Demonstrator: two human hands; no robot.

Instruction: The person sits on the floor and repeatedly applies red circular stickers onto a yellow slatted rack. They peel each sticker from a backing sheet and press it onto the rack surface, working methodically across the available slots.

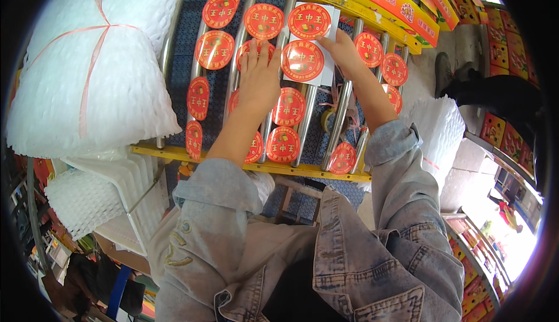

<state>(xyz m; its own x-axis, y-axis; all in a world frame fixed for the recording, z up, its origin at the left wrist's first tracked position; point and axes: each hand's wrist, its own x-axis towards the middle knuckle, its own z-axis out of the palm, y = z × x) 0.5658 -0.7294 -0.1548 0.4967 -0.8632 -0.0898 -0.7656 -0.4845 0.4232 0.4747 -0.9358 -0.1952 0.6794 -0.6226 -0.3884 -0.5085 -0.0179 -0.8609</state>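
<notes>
My left hand (pixel 258 77) lies flat with its fingers slightly spread over a round red sticker (pixel 239 55) on a metal roller, partly covering it. My right hand (pixel 348 56) pinches the right edge of a white backing sheet (pixel 326 70), thumb on top; its other fingers are partly hidden. Two round red stickers sit on that sheet, an upper one (pixel 309 21) and a lower one (pixel 302 61). More such stickers, including one (pixel 214 50) to the left and one (pixel 368 49) to the right, are stuck along the rollers. All bear writing and a fruit picture.
The roller conveyor has yellow rails (pixel 301 172). White foam netting tied with pink ribbon (pixel 83 81) is heaped at left; another foam stack (pixel 434 134) stands at right. Printed cartons (pixel 393 7) are beyond the far rail. Tape (pixel 327 120) lies below the rollers. A person's shoe (pixel 443 73) shows right.
</notes>
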